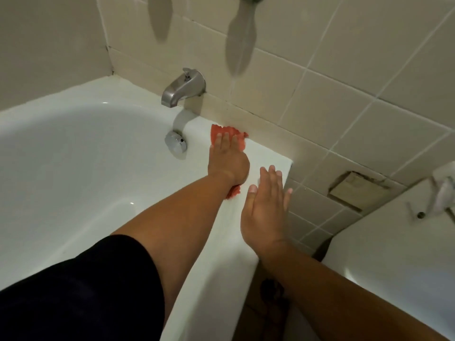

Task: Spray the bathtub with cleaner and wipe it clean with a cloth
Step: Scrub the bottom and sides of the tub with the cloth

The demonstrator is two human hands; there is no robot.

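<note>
A white bathtub [81,153] fills the left and middle of the head view. An orange-red cloth [222,131] lies on the tub's rim by the tiled wall, to the right of the faucet. My left hand [227,156] presses flat on the cloth with straight fingers; a bit of cloth also shows under my wrist. My right hand [267,205] rests flat on the near corner of the rim, fingers straight, holding nothing. No spray bottle is in view.
A brushed-metal tub spout [183,88] juts from the tiled wall [344,77], with a round chrome overflow plate [175,142] below it. A white toilet tank [394,242] stands at the right. One wall tile [357,189] is broken.
</note>
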